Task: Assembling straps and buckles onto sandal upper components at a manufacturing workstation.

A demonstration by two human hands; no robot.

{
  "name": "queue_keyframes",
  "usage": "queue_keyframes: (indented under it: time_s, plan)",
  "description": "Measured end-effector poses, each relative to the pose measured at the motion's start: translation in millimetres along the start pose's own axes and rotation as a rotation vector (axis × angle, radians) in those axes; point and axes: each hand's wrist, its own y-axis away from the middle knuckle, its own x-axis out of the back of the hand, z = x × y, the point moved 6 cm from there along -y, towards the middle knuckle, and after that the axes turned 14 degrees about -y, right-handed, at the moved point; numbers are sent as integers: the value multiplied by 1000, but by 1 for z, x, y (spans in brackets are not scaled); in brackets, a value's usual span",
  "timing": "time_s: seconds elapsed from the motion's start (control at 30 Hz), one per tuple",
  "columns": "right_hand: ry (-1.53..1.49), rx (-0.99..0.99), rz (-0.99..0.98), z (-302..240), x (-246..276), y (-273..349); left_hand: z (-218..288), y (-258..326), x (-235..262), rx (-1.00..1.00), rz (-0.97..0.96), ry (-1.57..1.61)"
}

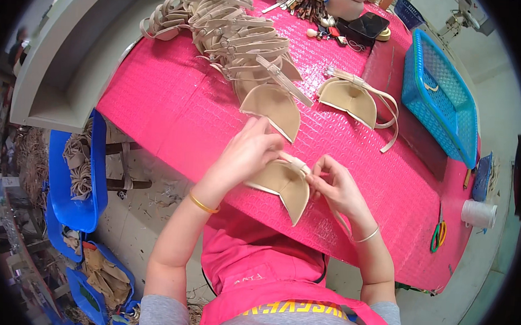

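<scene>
A beige sandal heel piece (pixel 287 186) with pale edging and a thin ankle strap lies near the front of the pink table. My left hand (pixel 254 146) has its fingers closed on the strap at the piece's upper left. Thumb and forefinger of my right hand (pixel 336 184) pinch the strap at the upper right, beside a pale band; its loose end trails down past my wrist. Just beyond my left hand, another heel piece (pixel 277 108) ends a long overlapping row of strapped pieces (pixel 237 39). A separate heel piece (pixel 351 101) with its strap curling rightward lies farther back.
A blue plastic basket (pixel 412 88) stands on the right side of the pink table (pixel 175 109). Scissors (pixel 439 229) and a white thread spool (pixel 478 214) are at the right edge. Blue bins (pixel 99 178) holding beige parts sit on the left. Tools and a black box (pixel 368 26) lie at the back.
</scene>
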Motion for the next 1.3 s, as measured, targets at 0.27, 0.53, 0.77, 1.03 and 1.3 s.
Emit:
queue_keyframes:
  time_s: [0.27,0.53,0.77,1.03,1.3]
  plan:
    - [-427,-145,-235,23,35,62,-29,33,21,339,-389,877]
    - [-757,95,-472,-19,21,95,-27,7,35,342,-93,739]
    - [476,710,37,-81,-15,34,-9,8,35,233,127,652]
    - [-317,229,15,-43,-40,-16,-2,13,31,100,106,816]
    - [-571,253,62,-42,-55,-18,3,18,19,338,116,1342]
